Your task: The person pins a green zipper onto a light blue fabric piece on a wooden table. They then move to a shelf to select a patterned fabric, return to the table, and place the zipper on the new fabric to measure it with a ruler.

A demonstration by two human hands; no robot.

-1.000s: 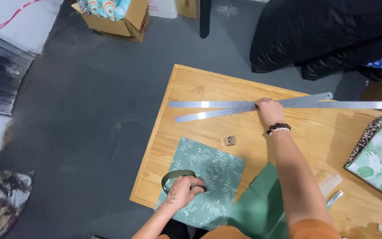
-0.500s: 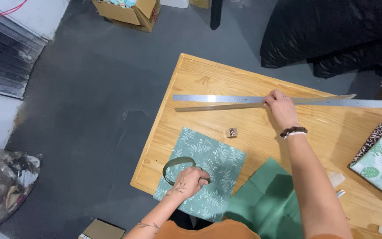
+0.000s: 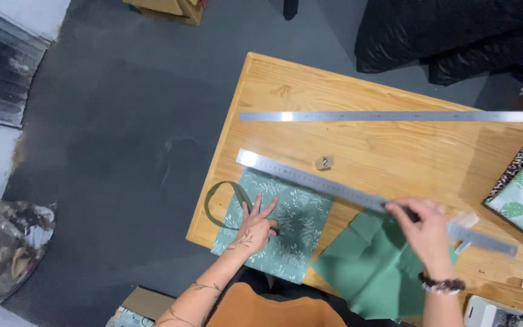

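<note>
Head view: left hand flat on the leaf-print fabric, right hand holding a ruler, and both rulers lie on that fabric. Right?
Not quite. In the head view only the ruler held by the right hand crosses the fabric; the far ruler lies on bare table. Left hand is flat on the fabric.

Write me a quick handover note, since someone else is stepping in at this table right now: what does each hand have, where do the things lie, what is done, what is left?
Left hand: open, pressed flat on the leaf-print fabric piece at the table's near left corner; a green strap loop hangs off its left edge.
Right hand: gripping the metal ruler, which lies slanted along the print piece's far edge and over the plain green fabric.
A second long ruler lies farther back, untouched; a small clip sits between the two.
Done: ruler brought to the fabric.
Left: ruler not yet square to the edge; no marking visible.
</note>
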